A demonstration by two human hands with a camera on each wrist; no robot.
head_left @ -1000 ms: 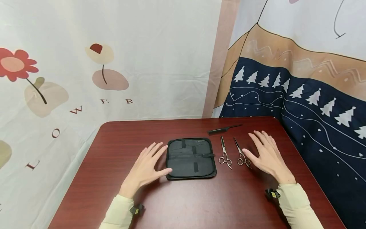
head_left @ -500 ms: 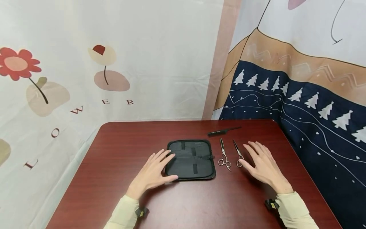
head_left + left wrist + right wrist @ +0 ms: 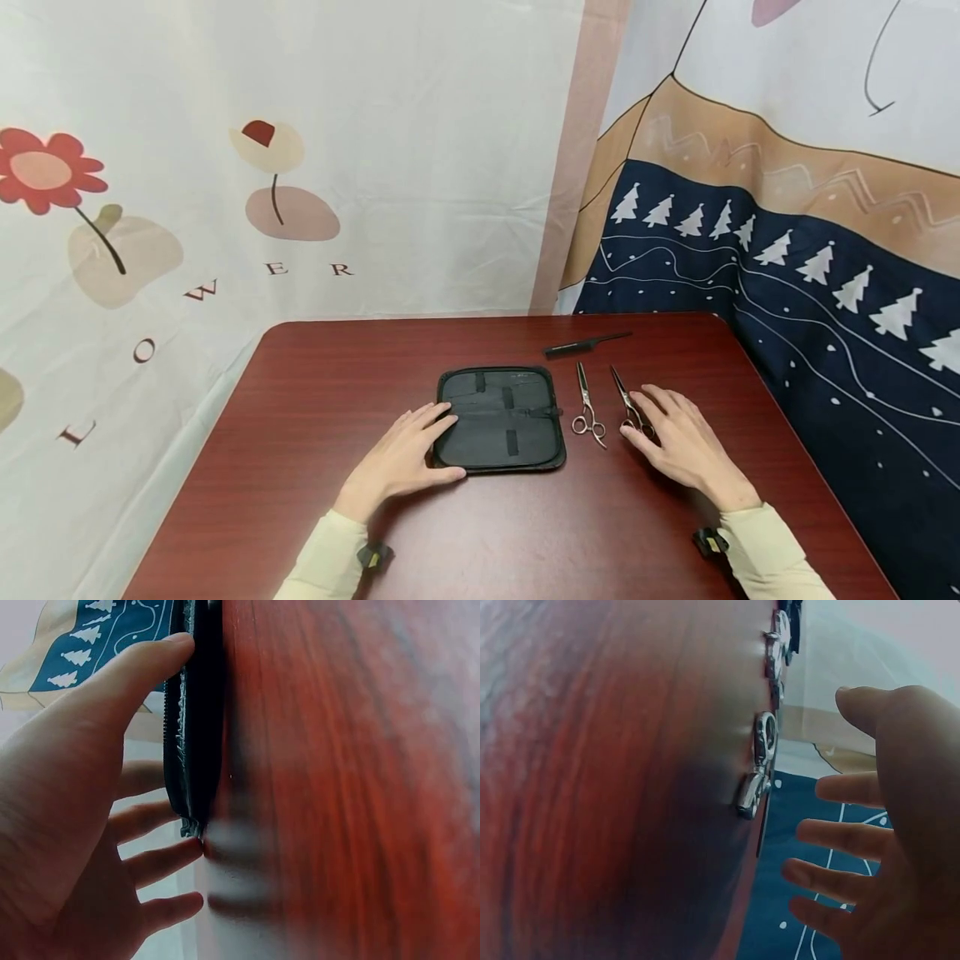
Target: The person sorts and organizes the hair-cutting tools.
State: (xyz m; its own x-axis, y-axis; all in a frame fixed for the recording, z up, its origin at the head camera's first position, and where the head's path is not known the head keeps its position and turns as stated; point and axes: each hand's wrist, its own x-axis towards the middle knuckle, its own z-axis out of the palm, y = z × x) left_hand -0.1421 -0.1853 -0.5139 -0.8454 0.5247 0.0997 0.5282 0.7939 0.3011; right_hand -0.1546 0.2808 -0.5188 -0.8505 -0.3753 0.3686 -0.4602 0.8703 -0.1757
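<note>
A flat black zip case (image 3: 495, 421), lined with small elastic loops, lies on the table. At its left side is my left hand (image 3: 401, 454), thumb at the front corner and fingers spread along the left edge. The left wrist view shows that thumb over the edge of the case (image 3: 187, 727). My right hand (image 3: 686, 442) hovers with spread fingers over the handles of the right-hand scissors (image 3: 624, 396); in the right wrist view a gap shows between its fingers and the scissor rings (image 3: 765, 739). A second pair of scissors (image 3: 587, 404) lies between the case and those scissors.
A black tail comb (image 3: 577, 346) lies behind the scissors near the back of the reddish-brown table (image 3: 337, 358). Printed curtains (image 3: 420, 167) hang behind the table and along its right side.
My left hand has moved right and forward onto the edge of the case. The right hand has come down and left over the right-hand scissors' handles. Case, comb and scissors stay in place.
</note>
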